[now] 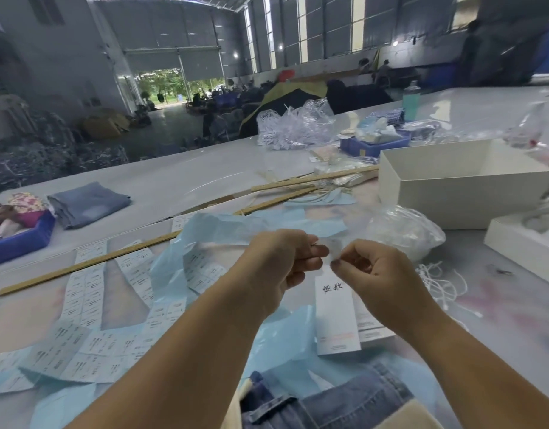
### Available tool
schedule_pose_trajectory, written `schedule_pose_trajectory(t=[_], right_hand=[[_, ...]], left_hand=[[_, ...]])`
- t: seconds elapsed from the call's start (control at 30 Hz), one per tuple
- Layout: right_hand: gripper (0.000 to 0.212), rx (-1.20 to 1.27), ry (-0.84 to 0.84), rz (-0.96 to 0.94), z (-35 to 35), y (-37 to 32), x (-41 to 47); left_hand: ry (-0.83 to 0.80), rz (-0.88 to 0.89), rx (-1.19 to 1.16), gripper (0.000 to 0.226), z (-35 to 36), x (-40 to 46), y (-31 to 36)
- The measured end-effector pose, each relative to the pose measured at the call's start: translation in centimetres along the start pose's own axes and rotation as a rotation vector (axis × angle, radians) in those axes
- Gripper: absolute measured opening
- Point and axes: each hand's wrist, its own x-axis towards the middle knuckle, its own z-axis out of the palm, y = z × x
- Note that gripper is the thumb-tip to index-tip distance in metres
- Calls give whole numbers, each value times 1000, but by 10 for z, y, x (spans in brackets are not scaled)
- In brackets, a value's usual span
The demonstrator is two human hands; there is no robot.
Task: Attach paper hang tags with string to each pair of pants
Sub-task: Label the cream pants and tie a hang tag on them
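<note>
I have both hands raised over the near middle of the tabletop (180, 171), close together so the tag's top sits between them. My left hand (285, 261) and right hand (372, 270) are curled, pinching the top of the hang tag (335, 314), probably to thread string (too blurred to see). The pants (344, 400) lie at the near edge, within reach for tying.
</note>
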Motion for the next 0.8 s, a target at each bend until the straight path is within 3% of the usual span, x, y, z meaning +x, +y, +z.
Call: schedule_pose_trajectory(t=[0.17, 0.27, 0.5, 0.57, 0.67, 0.8], right_hand=[[17, 300, -122, 256, -12, 18, -1], [23, 419, -211, 371, -12, 27, -2], [19, 114, -156, 462, 3, 50, -2], [24, 43, -138, 452, 6, 56, -3], [24, -55, -155, 460, 12, 65, -5], [22, -227, -234, 426, 23, 73, -9]], left_hand=[[38, 132, 334, 4, 14, 15, -8], [81, 191, 403, 12, 16, 29, -22], [156, 212, 337, 6, 21, 58, -67], [240, 206, 494, 16, 16, 65, -86], [267, 192, 863, 8, 8, 71, -103], [205, 126, 1031, 18, 9, 72, -114]])
